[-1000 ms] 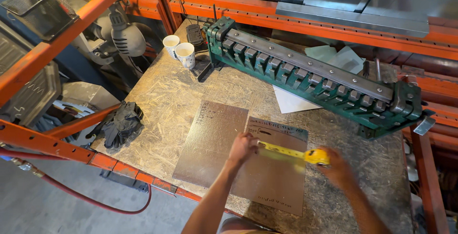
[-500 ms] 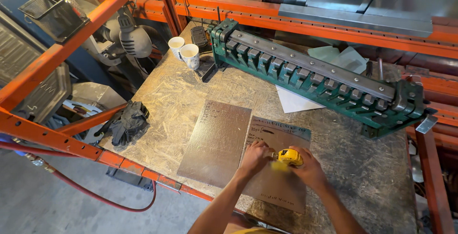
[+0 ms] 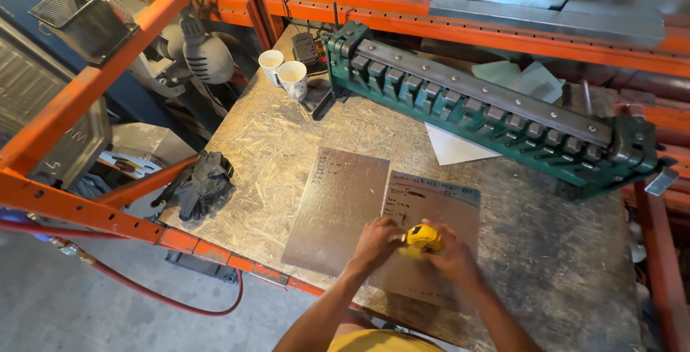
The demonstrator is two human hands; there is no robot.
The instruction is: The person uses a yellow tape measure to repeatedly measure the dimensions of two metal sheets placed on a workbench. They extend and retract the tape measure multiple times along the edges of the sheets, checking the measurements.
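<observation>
Both hands were brought together over the right-hand metal sheet [image 3: 431,212]: the yellow tape measure [image 3: 422,240] was enclosed by the curled fingers of the right hand [image 3: 451,257], while the tip of its tape was pinched between the narrowly closed fingers of the left hand [image 3: 375,238], immediately to the left of the case. The sheet beneath the fingers, marked with handwriting along its far edge, was laid flat on the chipboard bench [image 3: 273,151]. A second, bare metal sheet [image 3: 338,208] was placed just beyond the left fingertips, its edge touching or overlapping the first. Well beyond the fingers, a green sheet-metal brake [image 3: 489,115] was set diagonally across the bench. Far to the left of the fingers, black gloves [image 3: 201,183] were left at the bench edge, and two white cups [image 3: 284,73] at its far corner
</observation>
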